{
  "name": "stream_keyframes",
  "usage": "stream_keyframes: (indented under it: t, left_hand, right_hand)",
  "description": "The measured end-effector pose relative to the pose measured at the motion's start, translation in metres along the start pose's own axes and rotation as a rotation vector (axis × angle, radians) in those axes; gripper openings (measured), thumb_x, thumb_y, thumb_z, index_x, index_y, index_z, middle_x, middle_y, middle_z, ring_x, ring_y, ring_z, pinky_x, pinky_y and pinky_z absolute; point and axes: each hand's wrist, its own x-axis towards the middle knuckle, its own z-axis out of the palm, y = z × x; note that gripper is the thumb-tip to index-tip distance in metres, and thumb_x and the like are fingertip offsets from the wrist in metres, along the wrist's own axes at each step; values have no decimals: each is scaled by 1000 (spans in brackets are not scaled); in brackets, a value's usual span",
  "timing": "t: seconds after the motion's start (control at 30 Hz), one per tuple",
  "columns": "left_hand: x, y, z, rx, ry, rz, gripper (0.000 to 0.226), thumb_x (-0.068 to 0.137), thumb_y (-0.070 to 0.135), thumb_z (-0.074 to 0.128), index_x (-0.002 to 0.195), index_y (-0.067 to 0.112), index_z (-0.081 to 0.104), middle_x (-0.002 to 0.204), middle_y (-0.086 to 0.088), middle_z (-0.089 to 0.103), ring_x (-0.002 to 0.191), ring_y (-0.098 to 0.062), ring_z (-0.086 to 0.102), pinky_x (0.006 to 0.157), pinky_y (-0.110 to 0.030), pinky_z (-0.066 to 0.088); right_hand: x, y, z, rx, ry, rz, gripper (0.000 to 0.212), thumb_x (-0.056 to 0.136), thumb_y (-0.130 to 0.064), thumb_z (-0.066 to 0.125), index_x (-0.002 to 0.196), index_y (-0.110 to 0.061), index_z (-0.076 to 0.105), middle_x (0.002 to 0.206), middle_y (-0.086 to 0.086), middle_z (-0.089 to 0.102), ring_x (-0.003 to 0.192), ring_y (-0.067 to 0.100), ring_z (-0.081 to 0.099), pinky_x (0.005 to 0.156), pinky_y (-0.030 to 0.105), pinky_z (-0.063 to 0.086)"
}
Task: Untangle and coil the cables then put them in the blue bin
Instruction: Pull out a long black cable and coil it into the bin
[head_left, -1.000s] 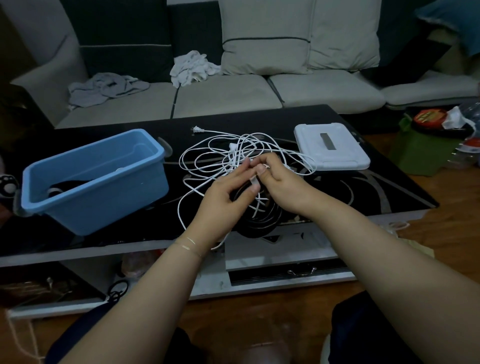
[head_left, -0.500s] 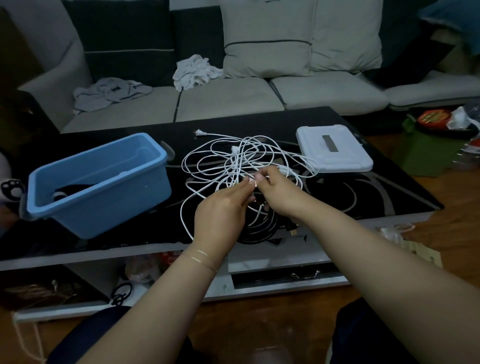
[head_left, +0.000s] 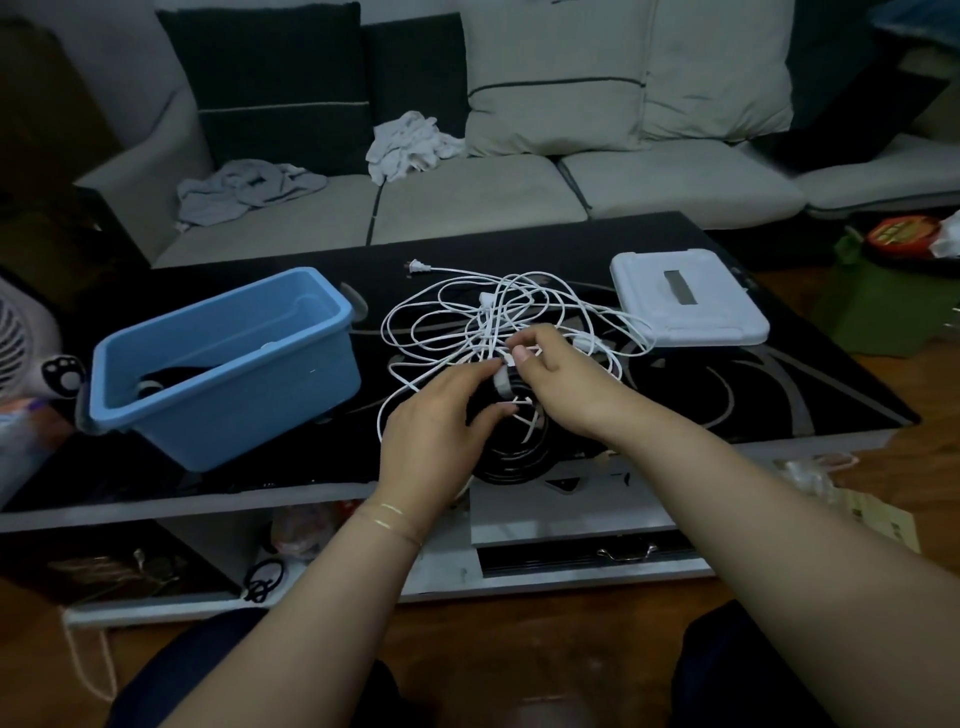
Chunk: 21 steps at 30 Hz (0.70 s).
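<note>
White cable tangle (head_left: 498, 322) sprawls just beyond my hands, loops running left-right on the bench (head_left: 727, 395); my left hand (head_left: 441, 431) and right hand (head_left: 566, 384) pinch one strand. Blue bin (head_left: 223, 364) sits left.

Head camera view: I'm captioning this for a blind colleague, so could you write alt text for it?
Two hands, left hand and right hand, pinch a tangled white cable on a black coffee table. A blue bin stands to the left, a white lid lies to the right, and a sofa is behind.
</note>
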Motion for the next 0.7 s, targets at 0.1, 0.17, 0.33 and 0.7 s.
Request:
stream_keyframes:
  t: [0.1, 0.17, 0.33, 0.7]
  left_hand:
    - [1, 2, -2, -56, 79, 62, 33, 85, 27, 72, 118, 26, 68, 120, 14, 66, 107, -2, 61, 84, -10, 43]
    - [2, 2, -4, -71, 59, 45, 37, 84, 29, 73, 120, 30, 66, 119, 17, 66, 107, 0, 58, 82, -1, 36]
    - [6, -2, -5, -294, -20, -87, 31, 80, 26, 77, 110, 29, 71, 100, 23, 69, 98, 5, 62, 86, -8, 45]
    - [45, -51, -74, -360, 144, -380, 20, 82, 22, 76, 103, 22, 75, 86, 20, 69, 87, -1, 67, 84, -18, 50]
  right_hand:
    - [2, 0, -1, 130, 34, 76, 25, 101, -38, 36, 119, -25, 48, 93, 3, 60, 69, 16, 57, 79, 36, 50]
    - [2, 3, -1, 141, 37, 85, 21, 101, -40, 37, 114, -27, 48, 94, 2, 60, 65, 14, 57, 73, 33, 49]
    - [1, 3, 5, 270, 26, 123, 21, 100, -39, 41, 112, -25, 51, 102, 7, 60, 68, 18, 55, 81, 44, 50]
    - [4, -17, 7, 796, -141, 179, 27, 103, -30, 36, 123, -17, 50, 115, 5, 55, 90, 22, 64, 78, 38, 57]
